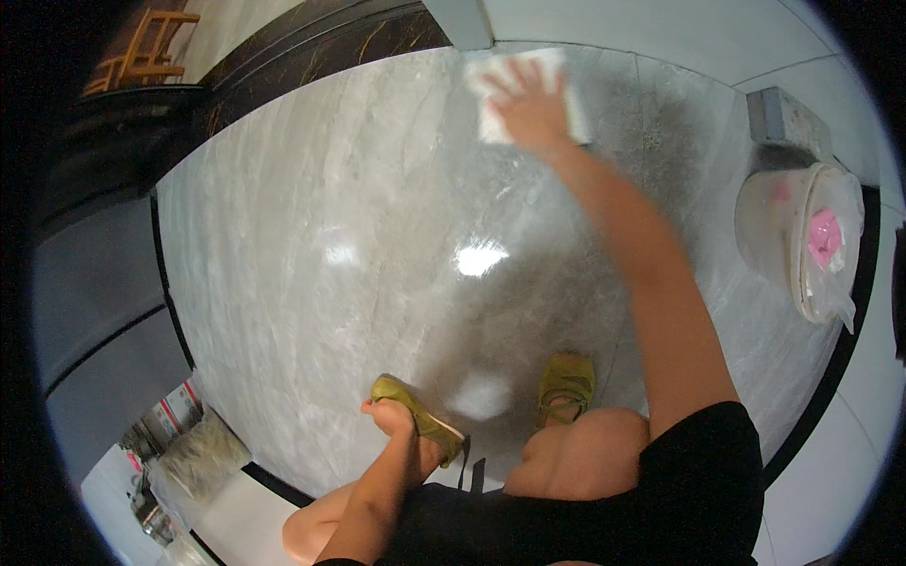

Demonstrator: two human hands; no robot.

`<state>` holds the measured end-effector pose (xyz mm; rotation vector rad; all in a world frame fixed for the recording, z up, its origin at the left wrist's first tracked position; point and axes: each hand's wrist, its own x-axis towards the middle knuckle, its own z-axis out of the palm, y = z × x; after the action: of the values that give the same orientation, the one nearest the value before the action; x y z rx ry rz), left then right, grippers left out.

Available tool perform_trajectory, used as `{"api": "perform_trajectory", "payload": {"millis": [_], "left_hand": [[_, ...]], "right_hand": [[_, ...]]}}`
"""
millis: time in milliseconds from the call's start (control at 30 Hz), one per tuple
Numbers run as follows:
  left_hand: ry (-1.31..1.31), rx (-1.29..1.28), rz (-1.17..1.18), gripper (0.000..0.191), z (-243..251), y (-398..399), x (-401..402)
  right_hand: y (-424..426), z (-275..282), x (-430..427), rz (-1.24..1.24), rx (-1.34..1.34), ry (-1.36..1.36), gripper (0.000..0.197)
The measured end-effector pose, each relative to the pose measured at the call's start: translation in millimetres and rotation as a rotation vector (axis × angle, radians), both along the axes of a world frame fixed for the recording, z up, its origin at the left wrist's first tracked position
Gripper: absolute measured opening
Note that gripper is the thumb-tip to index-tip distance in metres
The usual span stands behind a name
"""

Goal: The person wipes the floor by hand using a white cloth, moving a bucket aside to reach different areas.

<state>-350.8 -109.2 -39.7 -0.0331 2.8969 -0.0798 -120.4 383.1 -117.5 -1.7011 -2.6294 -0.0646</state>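
My right hand (531, 106) lies palm down with spread fingers on a white cloth (495, 129), which is flat on the grey marble-look floor tiles (318, 184) near the wall. The hand is a little blurred. Down by my left foot, my left hand (391, 416) has its fingers curled against the olive-green shoe (442, 435); whether it grips the shoe is not plain. My other olive-green shoe (566, 382) stands flat on the floor. Light reflections show on the tiles between my feet and the cloth.
A lidless-looking plastic bin (771, 226) with a clear liner and something pink inside stands at right, beside a grey block-like object (789, 120). A dark stone threshold (318, 60) and a wooden chair (152, 53) are at upper left. Bagged items (202, 456) sit at lower left.
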Motion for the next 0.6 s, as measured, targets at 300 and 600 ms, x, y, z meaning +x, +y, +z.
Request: {"api": "perform_trajectory", "payload": {"millis": [300, 600], "left_hand": [[0.000, -0.057, 0.030, 0.034, 2.1, 10.2, 5.2], [0.047, -0.029, 0.065, 0.035, 5.0, 1.1, -6.5]], "right_hand": [[-248.6, 11.6, -80.7, 1.198, -0.399, 0.659, 0.048], [-147.8, 10.4, -34.2, 0.894, -0.065, 0.738, 0.050]]}}
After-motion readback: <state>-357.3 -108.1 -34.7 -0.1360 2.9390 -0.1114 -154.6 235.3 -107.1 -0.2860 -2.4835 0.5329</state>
